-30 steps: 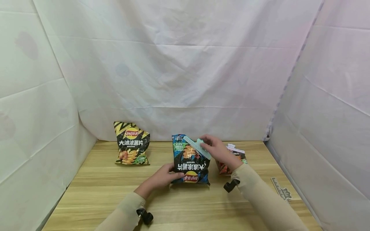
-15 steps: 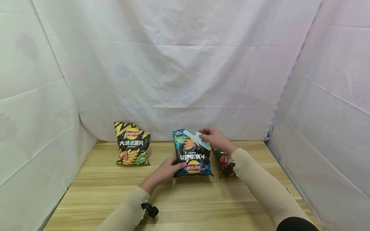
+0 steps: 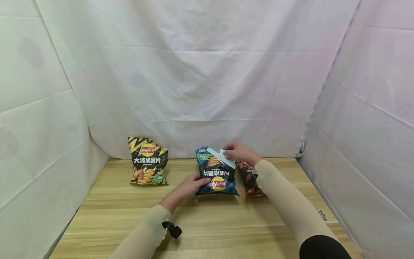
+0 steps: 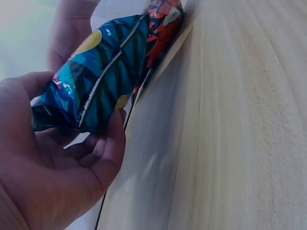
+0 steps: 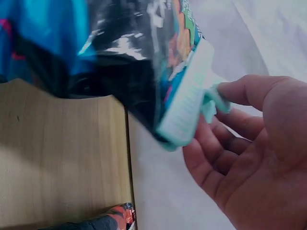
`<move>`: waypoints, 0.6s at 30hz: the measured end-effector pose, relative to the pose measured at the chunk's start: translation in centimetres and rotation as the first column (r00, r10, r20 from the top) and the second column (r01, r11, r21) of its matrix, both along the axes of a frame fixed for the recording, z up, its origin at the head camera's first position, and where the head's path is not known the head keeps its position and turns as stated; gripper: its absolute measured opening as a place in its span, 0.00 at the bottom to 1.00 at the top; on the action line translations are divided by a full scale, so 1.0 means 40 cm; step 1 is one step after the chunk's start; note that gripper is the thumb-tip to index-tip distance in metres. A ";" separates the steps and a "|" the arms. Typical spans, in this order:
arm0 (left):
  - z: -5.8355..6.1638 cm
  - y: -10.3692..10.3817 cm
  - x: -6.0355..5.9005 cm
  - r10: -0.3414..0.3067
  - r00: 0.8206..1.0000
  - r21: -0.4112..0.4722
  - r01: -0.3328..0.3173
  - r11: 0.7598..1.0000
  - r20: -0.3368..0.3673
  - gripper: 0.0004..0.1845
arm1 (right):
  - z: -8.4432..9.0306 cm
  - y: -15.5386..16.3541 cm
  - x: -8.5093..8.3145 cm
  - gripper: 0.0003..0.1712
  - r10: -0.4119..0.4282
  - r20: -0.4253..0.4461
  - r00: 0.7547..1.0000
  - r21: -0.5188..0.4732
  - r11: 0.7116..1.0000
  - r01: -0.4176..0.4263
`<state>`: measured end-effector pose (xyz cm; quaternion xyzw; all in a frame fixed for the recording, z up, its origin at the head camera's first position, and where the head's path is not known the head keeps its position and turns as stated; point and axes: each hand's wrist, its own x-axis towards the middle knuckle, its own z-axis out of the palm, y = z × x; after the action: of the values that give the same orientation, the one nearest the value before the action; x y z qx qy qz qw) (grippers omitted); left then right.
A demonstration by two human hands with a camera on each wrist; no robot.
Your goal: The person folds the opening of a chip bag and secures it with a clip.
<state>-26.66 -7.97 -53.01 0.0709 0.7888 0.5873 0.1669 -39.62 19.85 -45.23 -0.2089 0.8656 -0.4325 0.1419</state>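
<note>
A blue and black bag of potato chips point(image 3: 216, 174) is held near the middle of the table, its lettering upside down in the head view. My left hand point(image 3: 191, 185) grips its near left side, thumb on the front and fingers beneath, as the left wrist view shows. A mint-green bag clip point(image 5: 187, 98) lies slanted across the bag's far right corner. My right hand point(image 5: 264, 143) pinches the clip's lever between thumb and fingers. Just right of the blue bag lies a red and black chip bag point(image 3: 249, 181), partly hidden by my right forearm.
A yellow and black chip bag point(image 3: 148, 163) stands at the back left of the wooden table point(image 3: 129, 205). Near the right edge lies a grey bag clip point(image 3: 322, 216), mostly covered by my sleeve. White cloth point(image 3: 194, 90) closes off the back and both sides.
Both hands and the blue bag with its clip have shifted slightly away from me, and the bag a little right. My right forearm now covers more of the red bag and the grey clip.
</note>
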 end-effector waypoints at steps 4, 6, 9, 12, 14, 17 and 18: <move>-0.010 0.005 -0.009 -0.001 1.000 -0.022 0.001 1.000 0.003 0.36 | -0.010 -0.001 -0.007 0.17 0.007 0.017 1.000 0.077 0.997 -0.009; -0.015 0.008 -0.012 -0.004 1.000 -0.030 0.004 1.000 0.006 0.36 | -0.015 -0.002 -0.008 0.19 0.014 0.031 0.999 0.110 0.994 -0.017; -0.019 0.011 -0.014 -0.008 1.000 -0.047 0.009 0.999 0.011 0.37 | -0.025 -0.003 -0.013 0.20 0.010 0.062 0.998 0.137 0.990 -0.019; -0.027 0.013 -0.017 -0.016 1.000 -0.047 0.017 0.999 0.017 0.38 | -0.032 -0.007 -0.017 0.19 -0.006 0.099 0.995 0.154 0.988 -0.009; -0.033 0.015 -0.019 -0.022 1.000 -0.044 0.023 0.999 0.021 0.39 | -0.036 -0.011 -0.021 0.17 -0.027 0.118 0.993 0.170 0.985 0.007; -0.040 0.016 -0.022 -0.028 0.999 -0.044 0.028 0.999 0.017 0.39 | -0.044 -0.017 -0.027 0.15 -0.046 0.124 0.991 0.204 0.979 0.020; -0.041 0.018 -0.022 -0.030 0.999 -0.049 0.030 0.998 0.013 0.39 | -0.047 -0.017 -0.028 0.16 -0.050 0.120 0.991 0.215 0.976 0.023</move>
<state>-27.54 -7.24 -54.64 0.0748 0.8008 0.5655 0.1823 -40.75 19.16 -47.10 -0.1491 0.9000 -0.3519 0.2095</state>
